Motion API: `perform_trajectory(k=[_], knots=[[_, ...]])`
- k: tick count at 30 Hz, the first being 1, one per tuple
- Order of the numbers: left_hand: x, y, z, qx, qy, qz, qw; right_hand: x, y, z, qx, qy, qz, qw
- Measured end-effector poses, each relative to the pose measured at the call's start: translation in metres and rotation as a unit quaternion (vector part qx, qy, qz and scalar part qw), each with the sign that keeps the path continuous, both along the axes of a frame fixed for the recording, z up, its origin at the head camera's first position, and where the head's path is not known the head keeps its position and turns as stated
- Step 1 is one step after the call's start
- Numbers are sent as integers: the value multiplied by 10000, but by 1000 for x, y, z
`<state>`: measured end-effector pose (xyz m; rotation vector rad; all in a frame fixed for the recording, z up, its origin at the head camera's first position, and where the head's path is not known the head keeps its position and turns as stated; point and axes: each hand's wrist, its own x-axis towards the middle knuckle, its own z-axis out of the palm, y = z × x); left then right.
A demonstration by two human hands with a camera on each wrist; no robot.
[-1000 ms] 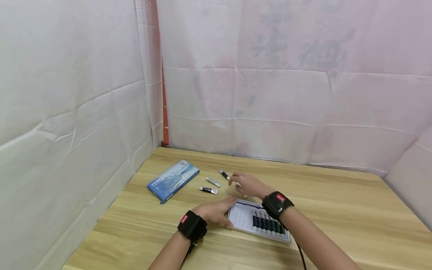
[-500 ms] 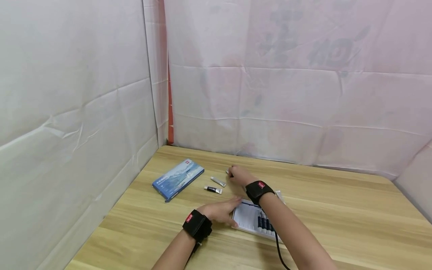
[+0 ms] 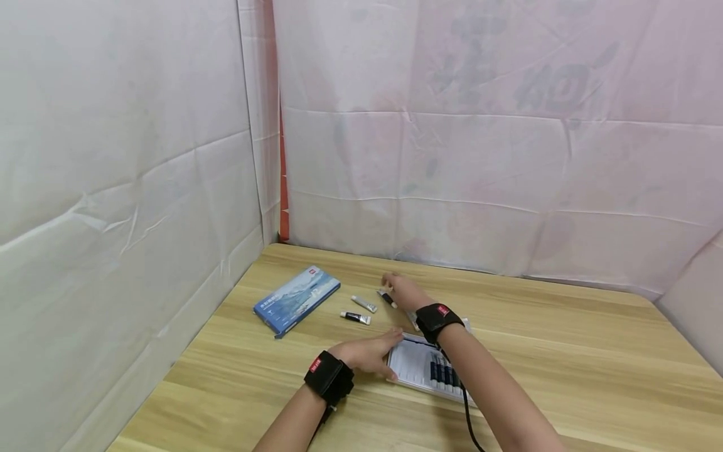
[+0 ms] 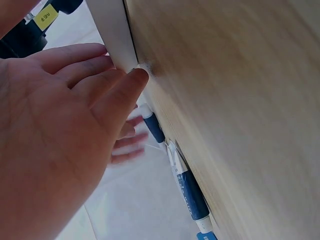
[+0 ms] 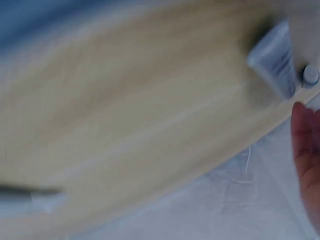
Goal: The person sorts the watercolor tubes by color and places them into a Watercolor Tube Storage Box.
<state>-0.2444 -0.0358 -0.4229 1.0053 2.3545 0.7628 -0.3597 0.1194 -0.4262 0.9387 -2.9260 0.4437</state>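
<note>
My left hand (image 3: 367,353) spans the left end of a white tray (image 3: 409,364), thumb at the near corner and fingers at the far one. In the left wrist view its straight fingers touch the tray's edge. A row of dark-banded paint tubes (image 3: 443,373) lies in the tray, partly hidden by my right forearm. My right hand (image 3: 408,292) hovers just beyond a dark-labelled paint tube (image 3: 387,299) on the table, nothing visible in its fingers. Beside it lie a pale paint tube (image 3: 364,304) and a black-labelled one (image 3: 356,317). Another tube (image 3: 413,321) shows under the right wrist.
A flat blue box (image 3: 297,301) with a mountain picture lies at the back left of the wooden table (image 3: 565,351). White sheeting (image 3: 463,163) hangs behind the table and along the left side. A black cable (image 3: 469,420) trails from the right wrist strap.
My right hand has moved farther back, over the dark-labelled tube and then off it. That tube now lies slightly closer to me. The left hand stays at the tray.
</note>
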Motion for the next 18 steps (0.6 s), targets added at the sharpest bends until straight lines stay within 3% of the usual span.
perform_trajectory(k=[4, 6, 11, 18], knots=[[0, -1, 1, -31, 8, -13, 10000, 2, 0, 2, 670, 379, 850, 9934], [-1, -1, 0, -24, -5, -20, 10000, 4, 0, 3, 814, 461, 1014, 9904], [-2, -1, -1, -9, 29, -45, 10000, 6, -1, 6, 827, 490, 1072, 9896], [-1, -1, -3, 84, -26, -22, 10000, 7, -1, 11, 839, 43, 913, 9923]])
